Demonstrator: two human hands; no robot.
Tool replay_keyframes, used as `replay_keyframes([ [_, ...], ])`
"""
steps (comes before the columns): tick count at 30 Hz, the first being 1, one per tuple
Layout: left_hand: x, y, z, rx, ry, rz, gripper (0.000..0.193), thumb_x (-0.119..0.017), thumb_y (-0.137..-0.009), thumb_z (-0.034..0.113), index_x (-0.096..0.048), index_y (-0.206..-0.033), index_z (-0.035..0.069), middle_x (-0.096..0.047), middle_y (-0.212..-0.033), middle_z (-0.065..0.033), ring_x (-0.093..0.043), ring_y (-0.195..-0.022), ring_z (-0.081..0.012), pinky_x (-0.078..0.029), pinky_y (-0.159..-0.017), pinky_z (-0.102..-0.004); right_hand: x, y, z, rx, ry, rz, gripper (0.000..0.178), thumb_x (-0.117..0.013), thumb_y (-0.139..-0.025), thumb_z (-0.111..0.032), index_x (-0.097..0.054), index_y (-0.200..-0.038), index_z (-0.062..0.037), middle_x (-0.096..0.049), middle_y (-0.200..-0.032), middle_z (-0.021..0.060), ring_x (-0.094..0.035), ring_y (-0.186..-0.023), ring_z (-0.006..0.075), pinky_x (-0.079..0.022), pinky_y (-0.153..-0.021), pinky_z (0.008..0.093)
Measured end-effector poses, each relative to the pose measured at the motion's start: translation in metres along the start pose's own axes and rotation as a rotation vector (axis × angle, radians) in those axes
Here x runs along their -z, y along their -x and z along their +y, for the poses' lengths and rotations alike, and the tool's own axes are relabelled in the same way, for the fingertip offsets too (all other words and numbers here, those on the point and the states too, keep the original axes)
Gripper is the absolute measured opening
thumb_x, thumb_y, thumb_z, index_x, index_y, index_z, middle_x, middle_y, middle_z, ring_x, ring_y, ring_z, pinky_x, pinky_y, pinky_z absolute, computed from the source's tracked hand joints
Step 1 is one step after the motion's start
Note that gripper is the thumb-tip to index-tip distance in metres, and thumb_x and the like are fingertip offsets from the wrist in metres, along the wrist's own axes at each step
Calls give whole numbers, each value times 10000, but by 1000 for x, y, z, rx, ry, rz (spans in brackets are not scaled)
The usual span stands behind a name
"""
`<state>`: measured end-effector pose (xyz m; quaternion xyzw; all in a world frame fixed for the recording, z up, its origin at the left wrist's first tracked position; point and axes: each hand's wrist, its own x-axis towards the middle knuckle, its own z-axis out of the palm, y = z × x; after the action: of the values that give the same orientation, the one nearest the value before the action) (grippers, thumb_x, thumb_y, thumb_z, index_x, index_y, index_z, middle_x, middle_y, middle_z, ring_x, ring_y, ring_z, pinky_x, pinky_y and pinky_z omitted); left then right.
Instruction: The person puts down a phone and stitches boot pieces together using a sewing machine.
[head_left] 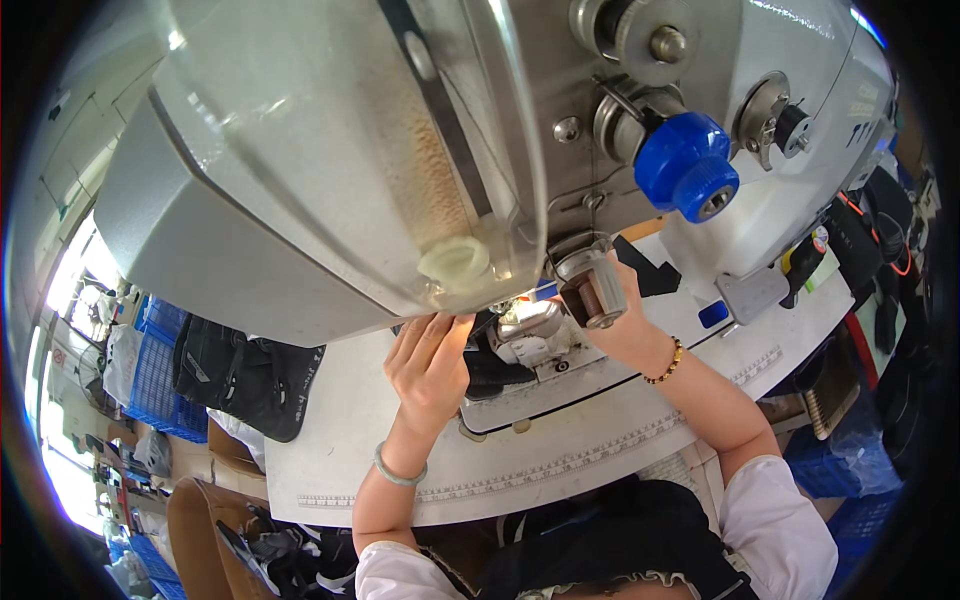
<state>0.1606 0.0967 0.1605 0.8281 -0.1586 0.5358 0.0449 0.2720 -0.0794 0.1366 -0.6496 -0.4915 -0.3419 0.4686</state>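
Under the pale grey head of an industrial sewing machine (300,200), both hands work close to the needle area. The left hand (428,365) lies palm down with fingers extended and loosely together, its fingertips pressing on a piece of black fabric (495,372) that rests on the machine bed — it is flat on the cloth rather than pinching it. A pale green bangle (398,470) circles that wrist. The right hand (625,320) reaches in from the other side, behind a metal cylinder part (590,290) of the machine; its fingers are hidden there, so I cannot tell whether it is open or closed on anything. A beaded bracelet (665,365) of amber colour sits on the right wrist.

The black fabric lies between the two hands, just left of a shiny metal housing (530,325) beneath the needle. A clear curved guard (400,150) hangs in front of the machine head, and a blue knob (688,165) sticks out on the machine's right side. The white work table (560,450) has ruler markings along its front edge. Off its left edge, a dark bundle of cloth (240,375) sits beside blue plastic crates (160,370). White sleeves show at the lower edge — over dark clothing.
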Motion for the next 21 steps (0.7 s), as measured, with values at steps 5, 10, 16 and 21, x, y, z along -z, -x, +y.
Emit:
replay_keyframes([
  [5, 3, 8, -2, 52, 57, -76, 248, -527, -577, -75, -595, -813, -40, -618, -855, -181, -612, -846, -351, -494, -771, -394, 20, -3, -20, -87, -64, -93, 347, -573, -648, 106, -630, -924, -96, -565, -1032, 56, -572, -921, 260, -494, -664, 325],
  [10, 13, 5, -4, 68, 72, -140, 259, -536, -603, -82, -581, -853, -36, -613, -904, -195, -594, -882, -367, -477, -775, -409, 74, 50, -42, -349, 273, -263, 309, -578, -725, 20, -564, -1029, -33, -506, -1014, 128, -514, -908, 302, -424, -779, 391],
  [16, 22, -4, -3, 456, 169, -454, 358, -529, -608, -87, -548, -963, -38, -574, -953, -217, -537, -916, -409, -431, -816, -413, 108, 134, -37, -600, 663, -447, 268, -629, -749, -76, -544, -985, 17, -475, -975, 147, -473, -892, 316, -407, -783, 395],
  [21, 15, 4, -4, 155, 25, -333, 453, -501, -613, -122, -540, -1050, -12, -596, -969, -157, -555, -842, -334, -459, -776, -395, 111, 149, -15, -430, 651, -388, 188, -580, -802, -81, -537, -961, 9, -510, -893, 145, -511, -816, 307, -431, -746, 389],
])
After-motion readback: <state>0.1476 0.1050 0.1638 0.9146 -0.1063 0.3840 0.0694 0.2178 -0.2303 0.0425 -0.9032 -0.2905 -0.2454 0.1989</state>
